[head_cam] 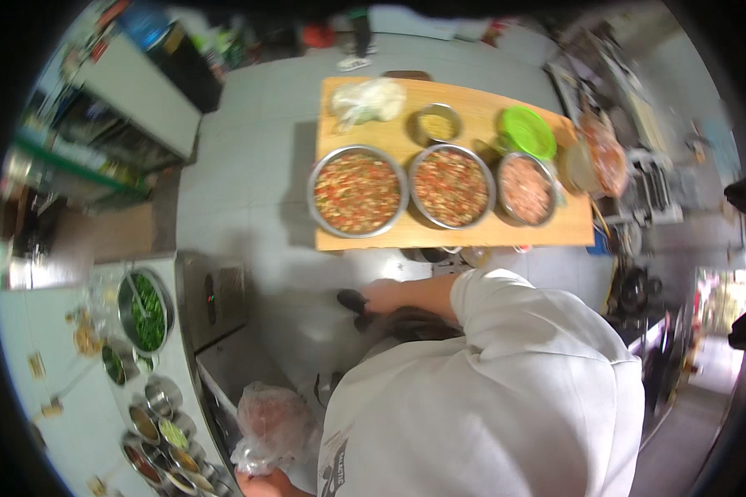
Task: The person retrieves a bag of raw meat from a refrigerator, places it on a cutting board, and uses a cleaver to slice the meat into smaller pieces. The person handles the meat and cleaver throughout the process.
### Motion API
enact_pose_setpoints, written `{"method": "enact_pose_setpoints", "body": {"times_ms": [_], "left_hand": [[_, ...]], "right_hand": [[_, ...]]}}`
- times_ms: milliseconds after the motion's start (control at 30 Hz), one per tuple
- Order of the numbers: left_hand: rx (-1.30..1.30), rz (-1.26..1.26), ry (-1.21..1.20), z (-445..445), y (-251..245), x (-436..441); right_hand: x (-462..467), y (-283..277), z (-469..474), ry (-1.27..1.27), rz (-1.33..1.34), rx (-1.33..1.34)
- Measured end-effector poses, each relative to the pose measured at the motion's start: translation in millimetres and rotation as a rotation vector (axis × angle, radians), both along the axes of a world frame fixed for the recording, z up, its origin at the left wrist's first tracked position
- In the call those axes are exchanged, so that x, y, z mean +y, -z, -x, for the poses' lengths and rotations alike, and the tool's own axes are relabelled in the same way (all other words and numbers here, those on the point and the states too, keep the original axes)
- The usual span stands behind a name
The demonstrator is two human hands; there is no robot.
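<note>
My left hand (264,483), at the bottom edge, grips the gathered neck of a clear plastic bag (272,416) with pinkish contents, perhaps meat. The bag hangs beside the front of a stainless steel counter cabinet (214,304), near what looks like an open door or drawer edge (216,388). My right hand (382,297) is blurred, its arm reaching out from a white short sleeve. Just past its fingers is a dark shape (351,301), possibly a shoe; whether the hand touches anything is unclear.
A wooden table (373,243) carries two steel bowls of chopped mix (357,192), a bowl of pale pink meat (525,189), a green basin (527,132) and a white bag (370,99). Chopped greens (148,314) and several small pots (161,397) stand on the counter. Another person's legs (360,40) show far off.
</note>
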State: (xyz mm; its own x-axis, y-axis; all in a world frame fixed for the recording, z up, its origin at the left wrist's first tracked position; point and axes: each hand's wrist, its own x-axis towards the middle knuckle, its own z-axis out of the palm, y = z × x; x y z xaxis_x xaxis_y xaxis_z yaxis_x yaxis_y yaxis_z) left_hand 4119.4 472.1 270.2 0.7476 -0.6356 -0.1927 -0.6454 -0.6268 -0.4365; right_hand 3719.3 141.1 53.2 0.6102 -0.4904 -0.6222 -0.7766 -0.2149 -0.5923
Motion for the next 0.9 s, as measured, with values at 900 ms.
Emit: {"method": "enact_pose_setpoints", "body": {"times_ms": [900], "left_hand": [[1.781, 0.537, -0.282, 598.4, 16.1, -287.8]], "right_hand": [[263.8, 31.9, 642.0, 1.304, -0.216, 0.174]]}}
